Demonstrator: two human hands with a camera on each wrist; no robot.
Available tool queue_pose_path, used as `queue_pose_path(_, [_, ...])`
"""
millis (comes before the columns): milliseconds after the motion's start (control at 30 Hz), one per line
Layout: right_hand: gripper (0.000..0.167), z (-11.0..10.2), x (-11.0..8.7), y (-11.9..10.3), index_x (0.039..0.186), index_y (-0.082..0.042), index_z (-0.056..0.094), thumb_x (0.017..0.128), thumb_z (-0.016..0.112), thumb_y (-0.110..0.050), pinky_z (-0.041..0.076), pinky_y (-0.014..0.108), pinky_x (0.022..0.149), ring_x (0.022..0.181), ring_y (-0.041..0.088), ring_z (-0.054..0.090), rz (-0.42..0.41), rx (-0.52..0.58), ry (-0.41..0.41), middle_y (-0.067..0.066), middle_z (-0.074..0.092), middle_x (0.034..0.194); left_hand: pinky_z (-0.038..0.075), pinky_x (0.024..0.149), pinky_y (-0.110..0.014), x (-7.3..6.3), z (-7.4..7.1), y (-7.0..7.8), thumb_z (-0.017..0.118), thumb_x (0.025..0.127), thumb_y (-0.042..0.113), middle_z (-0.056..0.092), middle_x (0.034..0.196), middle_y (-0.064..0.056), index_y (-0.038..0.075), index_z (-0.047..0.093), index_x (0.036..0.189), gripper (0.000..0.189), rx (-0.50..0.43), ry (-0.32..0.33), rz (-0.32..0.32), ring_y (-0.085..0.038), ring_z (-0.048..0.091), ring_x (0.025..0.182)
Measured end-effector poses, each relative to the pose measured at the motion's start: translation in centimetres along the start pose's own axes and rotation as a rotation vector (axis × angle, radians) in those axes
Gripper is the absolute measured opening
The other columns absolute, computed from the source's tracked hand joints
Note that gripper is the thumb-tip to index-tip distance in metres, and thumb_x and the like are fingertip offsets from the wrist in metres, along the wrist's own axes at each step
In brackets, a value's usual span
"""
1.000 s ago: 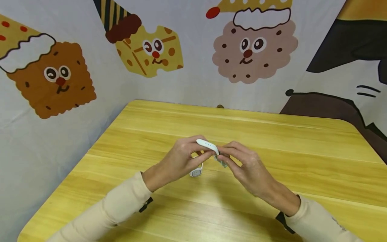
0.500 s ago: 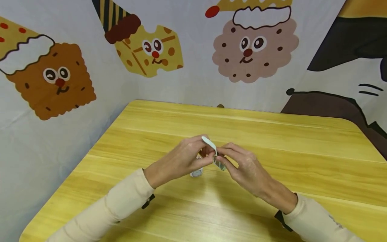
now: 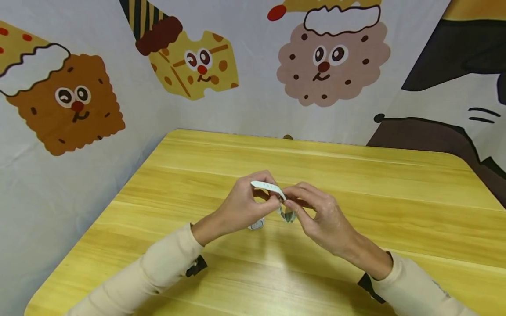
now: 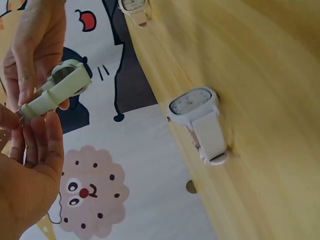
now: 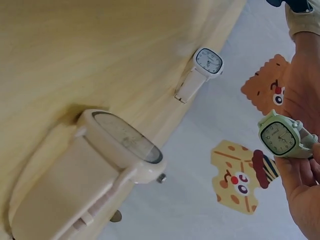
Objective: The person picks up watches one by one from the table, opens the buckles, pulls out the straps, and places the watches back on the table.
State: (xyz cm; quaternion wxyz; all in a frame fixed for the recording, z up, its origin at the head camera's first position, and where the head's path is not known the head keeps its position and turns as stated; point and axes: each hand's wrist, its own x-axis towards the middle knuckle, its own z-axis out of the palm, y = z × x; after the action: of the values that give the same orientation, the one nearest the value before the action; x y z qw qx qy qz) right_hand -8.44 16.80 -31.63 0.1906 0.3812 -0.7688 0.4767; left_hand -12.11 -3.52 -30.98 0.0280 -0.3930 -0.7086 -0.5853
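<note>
A pale green wristwatch [image 3: 287, 215] is held up over the table between both hands, with its square dial showing in the right wrist view. My left hand [image 3: 253, 199] pinches the strap near its buckle, thumb against fingers. The free, punched strap end [image 3: 265, 186] arches over the left fingers. My right hand [image 3: 320, 215] pinches the same watch at the buckle end from the other side. Below the left hand, a white wristwatch [image 4: 192, 107] stands on the table with its strap closed. Fingers partly hide the buckle.
A cream-pink wristwatch [image 5: 120, 150] rests on the wooden table [image 3: 197, 162] near the right hand, hidden in the head view. A cloth backdrop [image 3: 257, 114] with cartoon biscuits and cheese rises behind the table's far and left edges.
The free strap end tipped up steeply, then swung back down to the left over the left fingers. The watch loop below has turned and shows rounder. Both hands keep their pinch.
</note>
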Motion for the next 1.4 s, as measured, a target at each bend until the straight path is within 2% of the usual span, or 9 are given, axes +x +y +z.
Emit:
queue_pose_path(167, [0.038,0.0,-0.2,0.0,0.114,0.002,0.07,0.084,0.069,0.024,0.058,0.032,0.082,0.088,0.022,0.07,-0.019,-0.002,-0.001,0.005,0.068,0.105,0.057,0.075,-0.037,-0.4,-0.4,0.2,0.063,0.09,-0.005,0.066,0.092,-0.001,0.006,0.066,0.094,0.012,-0.056,-0.022,-0.075,-0.018,0.062,0.082])
queue_pose_path(400, [0.038,0.0,-0.4,0.0,0.115,0.002,0.069,0.084,0.068,0.024,0.058,0.029,0.082,0.088,0.019,0.069,-0.048,-0.011,0.005,0.006,0.068,0.106,0.057,0.079,-0.038,-1.1,-1.1,0.1,0.064,0.094,-0.002,0.065,0.098,-0.008,0.001,0.066,0.101,0.008,-0.146,-0.091,-0.168,-0.021,0.062,0.088])
queue_pose_path(600, [0.036,-0.2,-0.3,-0.2,0.115,0.003,0.07,0.085,0.068,0.023,0.058,0.028,0.081,0.089,0.02,0.069,-0.034,-0.014,-0.009,0.005,0.067,0.105,0.057,0.077,-0.039,-1.6,-1.4,0.0,0.072,0.092,0.002,0.063,0.11,-0.013,0.001,0.063,0.118,0.028,-0.146,-0.104,-0.197,-0.029,0.062,0.096])
queue_pose_path(733, [0.032,-0.4,-0.3,-0.4,0.115,0.002,0.071,0.087,0.069,0.019,0.058,0.029,0.082,0.093,0.018,0.069,0.003,-0.024,-0.028,0.003,0.067,0.106,0.057,0.069,-0.034,-1.5,-1.0,0.0,0.077,0.091,0.004,0.066,0.105,-0.007,0.005,0.068,0.115,0.026,-0.109,-0.1,-0.141,-0.028,0.063,0.091])
queue_pose_path(867, [0.038,-0.3,-0.3,-0.5,0.118,0.002,0.07,0.085,0.07,0.021,0.058,0.029,0.081,0.093,0.018,0.07,-0.026,-0.03,-0.012,0.004,0.068,0.106,0.057,0.063,-0.032,-1.6,-0.5,-0.2,0.074,0.093,0.002,0.066,0.096,-0.002,0.004,0.074,0.105,0.012,-0.109,-0.064,-0.088,-0.021,0.063,0.082])
queue_pose_path(1067, [0.052,-0.1,-0.2,-0.2,0.123,0.006,0.066,0.076,0.073,0.027,0.058,0.027,0.079,0.09,0.023,0.071,-0.115,-0.059,0.04,0.008,0.07,0.102,0.061,0.07,-0.041,-1.7,-0.4,-0.6,0.071,0.092,-0.008,0.065,0.099,-0.008,-0.003,0.073,0.103,0.013,-0.185,-0.013,-0.031,-0.024,0.066,0.084])
queue_pose_path(1400, [0.054,-0.1,-0.6,0.2,0.121,0.008,0.066,0.072,0.075,0.028,0.058,0.027,0.079,0.087,0.025,0.071,-0.123,-0.077,0.059,0.01,0.07,0.1,0.061,0.073,-0.047,-1.3,-1.2,-0.6,0.07,0.091,-0.01,0.068,0.1,-0.012,-0.005,0.071,0.104,0.014,-0.24,0.033,0.007,-0.026,0.067,0.086])
